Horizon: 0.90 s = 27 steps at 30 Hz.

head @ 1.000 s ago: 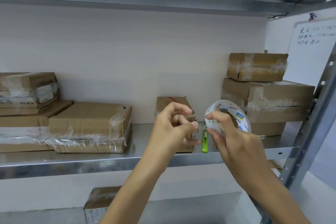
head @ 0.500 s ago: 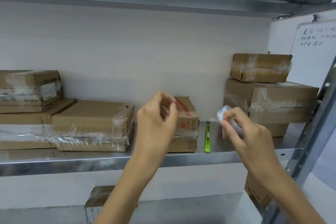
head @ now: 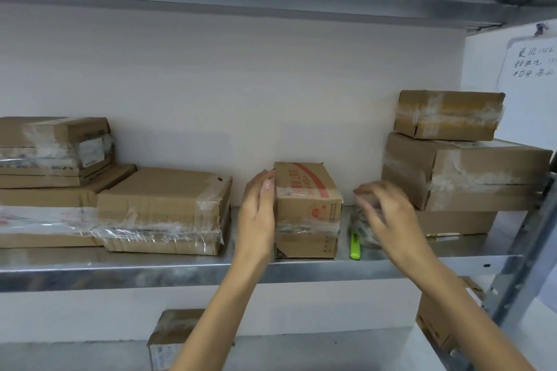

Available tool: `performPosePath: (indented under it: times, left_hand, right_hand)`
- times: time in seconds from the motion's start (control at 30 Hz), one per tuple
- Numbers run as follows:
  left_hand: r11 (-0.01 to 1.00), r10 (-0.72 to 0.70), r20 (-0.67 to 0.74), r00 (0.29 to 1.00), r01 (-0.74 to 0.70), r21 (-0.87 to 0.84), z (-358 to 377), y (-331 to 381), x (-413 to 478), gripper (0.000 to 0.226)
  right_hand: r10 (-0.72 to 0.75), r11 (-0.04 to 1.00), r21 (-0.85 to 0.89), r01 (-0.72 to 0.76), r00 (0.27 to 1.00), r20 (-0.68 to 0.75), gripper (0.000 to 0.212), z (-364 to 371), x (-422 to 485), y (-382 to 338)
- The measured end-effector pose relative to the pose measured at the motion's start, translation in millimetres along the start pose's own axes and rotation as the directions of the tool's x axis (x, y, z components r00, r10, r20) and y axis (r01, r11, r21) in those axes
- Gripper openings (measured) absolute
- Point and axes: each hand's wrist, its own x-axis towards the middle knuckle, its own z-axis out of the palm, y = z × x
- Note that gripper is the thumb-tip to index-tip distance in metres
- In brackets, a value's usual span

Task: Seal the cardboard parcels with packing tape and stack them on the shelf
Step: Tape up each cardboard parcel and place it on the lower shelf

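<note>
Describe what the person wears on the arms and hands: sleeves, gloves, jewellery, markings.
Nothing worn shows. The left hand and right hand are bare, without gloves, rings or watch, and both forearms are bare to the picture's lower edge, so no sleeve is visible. The right hand's fingers are blurred.

Left grip [head: 258,214]: fingers straight and close together, pointing up and away, palm turned toward the right grip [head: 387,214]. Left forearm [head: 220,310] rises to it from below, slanting rightward. Right grip: motion-blurred, back of the hand uppermost, fingers [head: 366,191] curved down toward the left grip; clasp indeterminate. Right forearm [head: 452,304] slants in from the lower right. Grips level, well apart.
</note>
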Motion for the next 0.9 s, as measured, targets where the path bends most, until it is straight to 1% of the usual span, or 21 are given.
performPosePath:
  times: [0.03,0.07,0.1,0.13,0.17,0.2,0.27,0.3,0.4,0.5,0.6,0.7,0.77,0.8,0.83,0.87,0.9]
  left_hand:
    - [1.0,-0.011,0.001,1.0,0.011,-0.018,1.0,0.5,1.1,0.035]
    - [0.999,-0.028,0.009,1.0,0.028,-0.038,2.7,-0.7,3.7,0.035]
    - [0.997,-0.044,0.02,0.999,0.045,-0.055,5.0,-0.7,5.5,0.036]
    - [0.996,-0.057,0.028,0.998,0.059,-0.061,8.1,-1.4,7.4,0.037]
    - [0.996,-0.06,0.032,0.998,0.062,-0.061,11.3,-1.2,8.3,0.037]
    - [0.996,-0.064,0.027,0.998,0.065,-0.062,14.0,-4.0,10.2,0.035]
    - [0.995,-0.089,0.017,0.996,0.089,-0.037,16.9,-8.4,11.9,0.032]
    - [0.995,-0.096,0.013,0.995,0.096,-0.012,17.2,-9.1,11.7,0.031]
    - [0.995,-0.081,0.033,0.996,0.083,-0.059,16.3,4.7,5.7,0.042]
    - [0.997,-0.057,0.051,0.997,0.059,-0.054,18.8,6.7,3.3,0.04]
    - [0.998,-0.056,0.045,0.997,0.058,-0.04,17.3,1.9,7.9,0.038]
    - [0.997,-0.071,0.097,0.993,0.071,0.009,13.7,3.3,8.4,0.037]
    - [0.997,-0.082,0.108,0.991,0.081,0.02,10.5,5.8,6.7,0.036]
    - [0.995,-0.096,0.106,0.99,0.095,0.011,9.1,5.6,5.9,0.037]
    - [0.992,-0.12,0.098,0.988,0.124,-0.033,7.0,2.7,5.7,0.038]
    - [0.982,-0.15,0.089,0.985,0.158,-0.101,4.5,2.0,4.1,0.039]
    - [0.96,-0.197,0.073,0.978,0.208,-0.189,2.8,1.9,1.9,0.039]
  right_hand:
    - [-0.032,0.998,0.054,0.036,0.997,-0.074,0.024,-8.7,0.6,-15.6]
    - [-0.09,0.991,0.092,0.099,0.992,-0.093,0.033,-16.2,0.7,-34.8]
    - [-0.184,0.977,0.099,0.189,0.981,-0.059,0.042,-19.1,0.6,-53.9]
    - [-0.287,0.956,0.064,0.286,0.958,0.009,0.049,-17.2,0.3,-70.4]
    - [-0.381,0.924,0.007,0.381,0.922,0.074,0.054,-10.8,0.4,-82.5]
    - [-0.441,0.893,-0.035,0.449,0.887,0.134,0.056,-1.0,0.6,-89.4]
    - [-0.454,0.882,-0.029,0.47,0.866,0.21,0.056,16.0,0.6,-93.7]
    - [-0.459,0.882,-0.01,0.471,0.864,0.205,0.053,20.7,0.5,-90.8]
    - [-0.512,0.854,-0.038,0.52,0.85,0.123,0.045,24.2,0.9,-73.7]
    - [-0.564,0.822,-0.064,0.566,0.824,0.048,0.038,26.9,4.4,-59.6]
    - [-0.512,0.858,-0.078,0.508,0.858,-0.047,0.036,27.2,-0.5,-53.4]
    - [-0.434,0.901,-0.068,0.428,0.891,-0.137,0.042,27.5,-11.1,-51.6]
    - [-0.345,0.938,-0.057,0.341,0.917,-0.201,0.044,28.6,-17.0,-52.2]
    - [-0.273,0.96,-0.012,0.278,0.929,-0.249,0.04,28.6,-19.6,-52.2]
    - [-0.174,0.976,0.074,0.205,0.938,-0.301,0.032,28.0,-22.6,-53.3]
    - [-0.068,0.973,0.187,0.134,0.943,-0.325,0.026,26.1,-24.7,-56.4]
    - [0.014,0.954,0.288,0.081,0.949,-0.314,0.026,23.4,-24.4,-61.1]
